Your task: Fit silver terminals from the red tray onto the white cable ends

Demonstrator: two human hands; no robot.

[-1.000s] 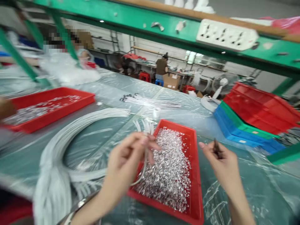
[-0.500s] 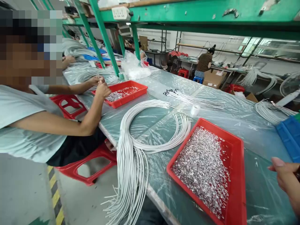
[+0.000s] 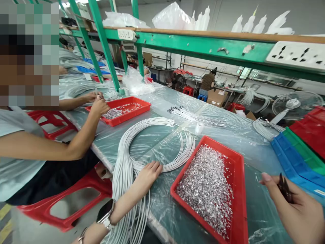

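Note:
My left hand (image 3: 150, 172) reaches over the lower part of a looped bundle of white cables (image 3: 125, 145). Its fingers are slightly bent and lie over the cables, with no cable visibly gripped, though their tips are partly hidden. My right hand (image 3: 296, 203) is at the right edge, beyond a red tray (image 3: 240, 189). Small dark pliers (image 3: 284, 188) with pointed jaws are held in its palm, and its thumb and forefinger stretch toward the tray. Many small shiny metal pieces (image 3: 205, 189) fill much of the tray.
At left, a co-worker's hands (image 3: 99, 101) are above another red tray (image 3: 132, 114). More cables (image 3: 195, 117) lie farther back beside a small white roll (image 3: 199, 128). Blue bins (image 3: 291, 162) stand at right. A green shelf frame (image 3: 172, 42) crosses above the table.
My left hand has come into view over the cable loop. The view has shifted, showing more of my right hand, with the pliers now plainly visible, and the bins at right.

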